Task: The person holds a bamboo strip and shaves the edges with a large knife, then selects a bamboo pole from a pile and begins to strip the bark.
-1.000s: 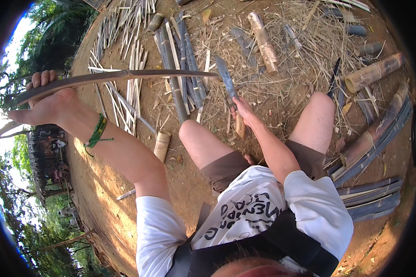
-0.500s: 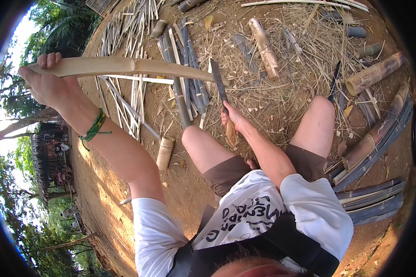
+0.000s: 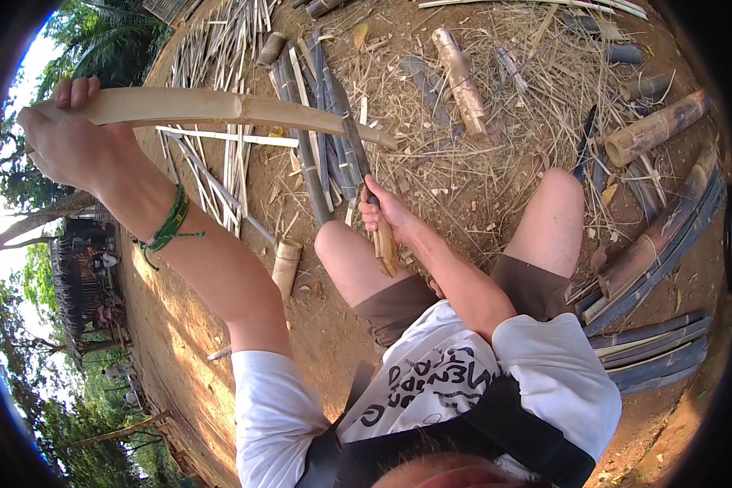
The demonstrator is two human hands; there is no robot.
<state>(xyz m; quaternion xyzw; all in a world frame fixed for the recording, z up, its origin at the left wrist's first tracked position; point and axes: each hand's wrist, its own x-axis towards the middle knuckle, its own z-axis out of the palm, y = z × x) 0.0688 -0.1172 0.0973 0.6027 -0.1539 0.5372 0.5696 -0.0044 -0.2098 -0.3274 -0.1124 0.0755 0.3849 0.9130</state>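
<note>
A long pale split bamboo piece [image 3: 195, 107] stretches across the upper left, its inner face and a node ridge showing. My left hand [image 3: 77, 138] is closed around its far left end, raised. In my right hand [image 3: 386, 213], above my left knee, is the wooden handle of a machete [image 3: 351, 130]. Its dark blade points up and a little left, crossing the bamboo piece near the piece's right end. Whether the edge touches or bites into the bamboo, I cannot tell. The free right tip of the bamboo sticks out past the blade.
Dark bamboo strips [image 3: 305, 150] lie just behind the blade. Thin pale slats [image 3: 220, 57] spread at the upper left. Bamboo sections [image 3: 462, 81] and shavings cover the ground ahead. A thick bamboo tube [image 3: 659, 128] and split lengths [image 3: 663, 244] lie at right. A short section [image 3: 286, 264] stands beside my left knee.
The machete has moved left along the bamboo piece, from near its right tip to farther in, and its blade leans more left. My left hand has shifted slightly left with the bamboo.
</note>
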